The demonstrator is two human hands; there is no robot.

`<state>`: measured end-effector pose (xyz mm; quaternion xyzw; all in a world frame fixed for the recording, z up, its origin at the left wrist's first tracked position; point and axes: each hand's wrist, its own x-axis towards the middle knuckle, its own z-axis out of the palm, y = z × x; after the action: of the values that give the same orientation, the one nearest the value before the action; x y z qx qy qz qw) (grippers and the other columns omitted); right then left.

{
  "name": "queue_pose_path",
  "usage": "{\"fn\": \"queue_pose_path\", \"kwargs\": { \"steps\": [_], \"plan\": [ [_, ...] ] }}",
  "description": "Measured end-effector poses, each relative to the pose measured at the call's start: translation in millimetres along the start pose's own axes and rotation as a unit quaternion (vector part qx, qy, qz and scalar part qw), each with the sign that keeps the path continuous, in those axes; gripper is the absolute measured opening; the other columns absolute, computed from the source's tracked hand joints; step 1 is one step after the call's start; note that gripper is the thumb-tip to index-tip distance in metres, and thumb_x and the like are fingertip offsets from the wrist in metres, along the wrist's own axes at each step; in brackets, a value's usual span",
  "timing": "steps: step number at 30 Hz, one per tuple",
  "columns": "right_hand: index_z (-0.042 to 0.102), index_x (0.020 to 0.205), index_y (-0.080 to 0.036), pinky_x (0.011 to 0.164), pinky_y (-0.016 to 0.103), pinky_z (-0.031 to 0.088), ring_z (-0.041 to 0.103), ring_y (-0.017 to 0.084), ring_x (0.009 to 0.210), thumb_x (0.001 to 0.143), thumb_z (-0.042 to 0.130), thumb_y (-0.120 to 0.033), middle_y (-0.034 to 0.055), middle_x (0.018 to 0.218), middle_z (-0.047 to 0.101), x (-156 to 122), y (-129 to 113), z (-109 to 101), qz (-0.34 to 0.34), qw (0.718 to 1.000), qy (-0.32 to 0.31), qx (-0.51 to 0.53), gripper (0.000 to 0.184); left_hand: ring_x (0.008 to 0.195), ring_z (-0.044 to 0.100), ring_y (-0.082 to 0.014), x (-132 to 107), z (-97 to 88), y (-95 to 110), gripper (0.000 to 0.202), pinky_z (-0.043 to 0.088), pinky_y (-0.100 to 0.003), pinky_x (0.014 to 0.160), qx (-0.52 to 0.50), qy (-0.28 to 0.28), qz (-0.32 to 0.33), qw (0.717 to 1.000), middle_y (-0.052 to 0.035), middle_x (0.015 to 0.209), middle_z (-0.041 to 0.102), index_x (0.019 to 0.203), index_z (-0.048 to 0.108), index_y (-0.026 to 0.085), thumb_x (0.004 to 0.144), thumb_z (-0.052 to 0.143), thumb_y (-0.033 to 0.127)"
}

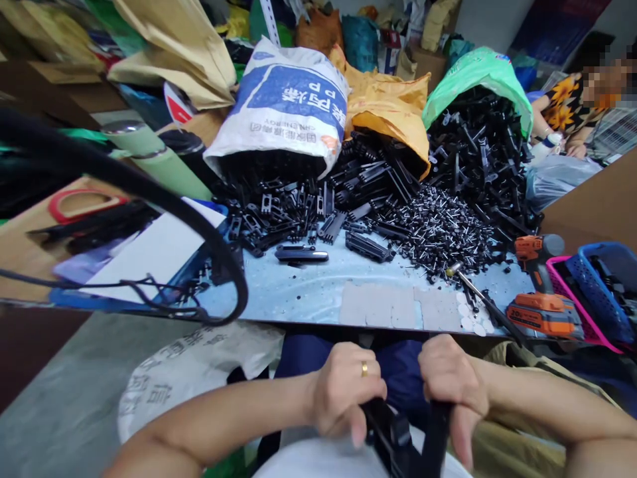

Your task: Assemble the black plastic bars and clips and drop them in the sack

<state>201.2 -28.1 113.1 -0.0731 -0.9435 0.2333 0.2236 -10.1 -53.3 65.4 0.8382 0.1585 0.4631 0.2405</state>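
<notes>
Low in the view, close to the body, my left hand [343,392] is closed around one arm of a black plastic part [391,435]. My right hand [454,385] grips the other dark arm of what looks like the same part, thumb pointing down. The two arms converge toward the bottom edge, where the part is cut off; whether they are joined cannot be seen. Beyond my hands, on the blue table [279,292], lie a closed black piece [301,254], a ribbed black piece [368,247] and a heap of small metal pins [442,229].
An orange cordless drill [540,285] and a hammer-like tool [485,299] lie at the right, beside pink and blue baskets [607,285]. White, orange and green sacks [478,79] spill black parts. A black cable [199,232] loops at the left. A person [567,109] sits far right.
</notes>
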Motion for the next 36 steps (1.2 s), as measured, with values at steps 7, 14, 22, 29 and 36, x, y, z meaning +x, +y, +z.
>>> {"fn": "queue_pose_path", "kwargs": {
  "steps": [7,14,22,29,36],
  "plan": [
    [0.038,0.053,-0.018,0.047,0.025,0.028,0.038,0.010,0.042,0.093,0.005,-0.053,0.0015,0.041,0.038,-3.6,20.3,43.1,0.061,0.993,0.035,0.091,0.062,0.046,0.043,-0.0103,-12.5,1.6,2.5,0.056,0.033,-0.023,0.047,-0.018,0.031,-0.107,0.994,-0.0035,0.049,0.048,0.060,0.048,0.014,0.096,0.010,0.035],
    [0.052,0.060,-0.014,0.050,0.029,0.018,0.046,0.014,0.048,0.091,0.014,-0.056,0.0079,0.055,0.055,1.8,65.4,31.2,0.305,0.899,-0.205,-0.239,0.064,0.065,0.061,-0.0261,-23.8,-5.5,-56.8,0.053,0.041,-0.031,0.055,0.321,-0.207,-0.389,0.838,-0.0126,0.068,0.063,0.071,0.064,0.011,0.093,0.026,0.040],
    [0.054,0.100,-0.009,0.074,0.034,0.032,0.051,0.024,0.085,0.073,0.059,-0.055,0.0118,0.091,0.057,31.5,71.7,41.8,0.196,0.905,-0.212,-0.311,0.054,0.076,0.063,-0.0287,3.1,-5.1,-53.1,0.051,0.046,-0.034,0.063,0.347,-0.260,-0.451,0.780,-0.0165,0.077,0.065,0.083,0.068,0.008,0.094,0.025,0.033],
    [0.049,0.104,-0.008,0.071,0.032,0.032,0.050,0.021,0.083,0.073,0.062,-0.046,0.0104,0.093,0.056,32.4,71.4,34.7,0.169,0.919,-0.170,-0.312,0.051,0.076,0.063,-0.0264,10.8,-11.3,-52.7,0.053,0.046,-0.032,0.062,0.364,-0.257,-0.440,0.780,-0.0157,0.080,0.065,0.083,0.067,0.007,0.094,0.023,0.034],
    [0.050,0.094,-0.009,0.080,0.032,0.035,0.050,0.018,0.074,0.074,0.057,-0.042,0.0080,0.083,0.055,28.1,82.4,28.8,0.067,0.944,-0.154,-0.286,0.039,0.081,0.063,-0.0252,14.2,-7.9,-51.0,0.050,0.045,-0.031,0.067,0.333,-0.267,-0.441,0.789,-0.0133,0.084,0.066,0.085,0.067,0.009,0.094,0.023,0.032]
  ]
}}
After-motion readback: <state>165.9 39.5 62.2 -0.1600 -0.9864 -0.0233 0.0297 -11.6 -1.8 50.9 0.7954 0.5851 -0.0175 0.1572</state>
